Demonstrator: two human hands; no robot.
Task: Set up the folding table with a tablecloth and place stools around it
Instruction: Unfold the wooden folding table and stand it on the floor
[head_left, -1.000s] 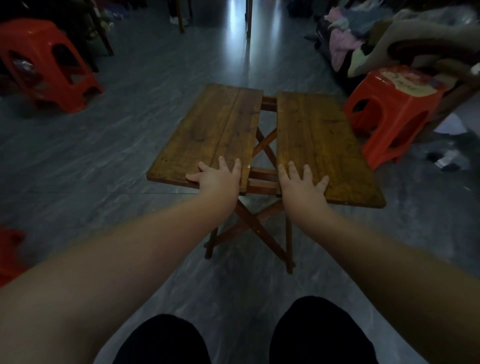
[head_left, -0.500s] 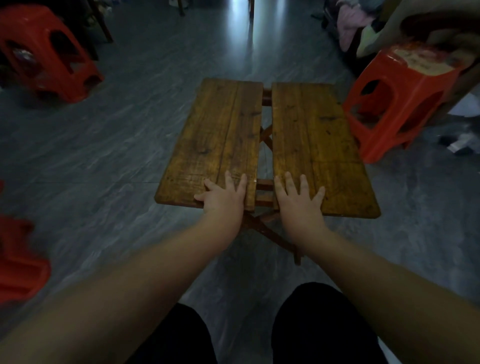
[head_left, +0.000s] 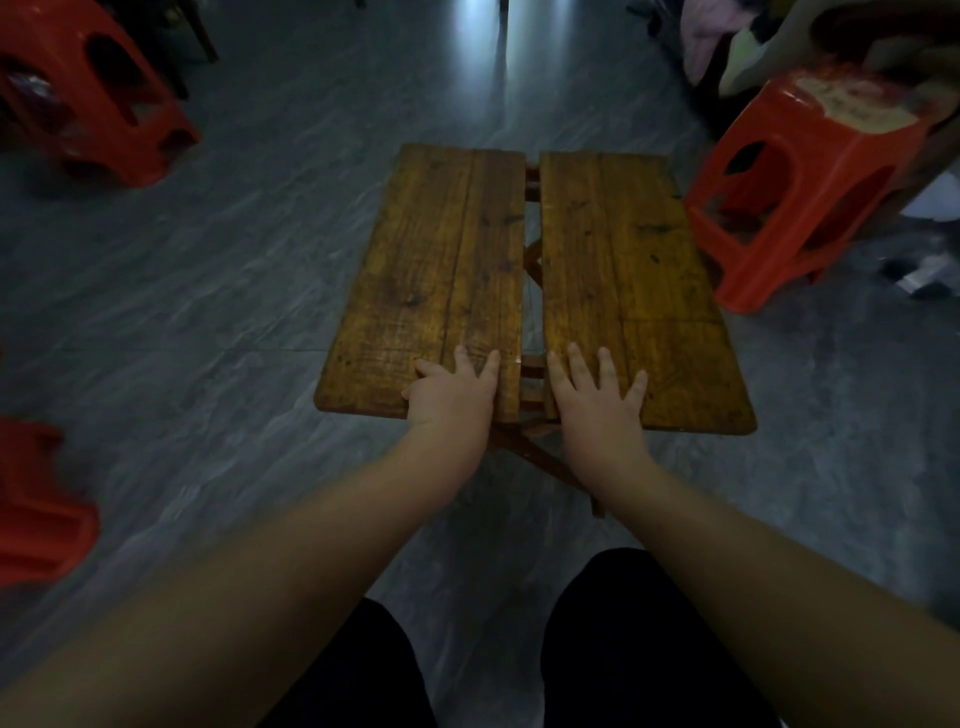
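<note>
The folding bench (head_left: 447, 260) stands on the grey floor (head_left: 208, 312), directly under the fingers. Its two wooden leaves are nearly level, with a narrow gap (head_left: 531, 291) between them. The left hand (head_left: 457, 395) lies flat on the near end of the left leaf and the right hand (head_left: 597, 400) on the near end of the right leaf. The fingers of both are straight and spread, pressing down and gripping nothing.

Findings on risk:
- The gap runs between the two sets of fingers. The innermost left finger (head_left: 491, 364) and right finger (head_left: 553, 364) lie just beside its edges, so they could be pinched if the leaves close.
- All pressure falls at the near end, above the crossed legs (head_left: 535, 457). Uneven pressing could tip the bench or skid its feet on the glossy floor.
- If the leaves are left unseated, the top may sag or fold under load.

One red stool (head_left: 810, 171) stands right of the right fingers, just beside the bench's far corner, and a shifting bench could knock it. Another stool (head_left: 98, 98) sits well beyond the left fingers. A third (head_left: 36, 499) sits left of them, nearer the person. No tablecloth is visible.
</note>
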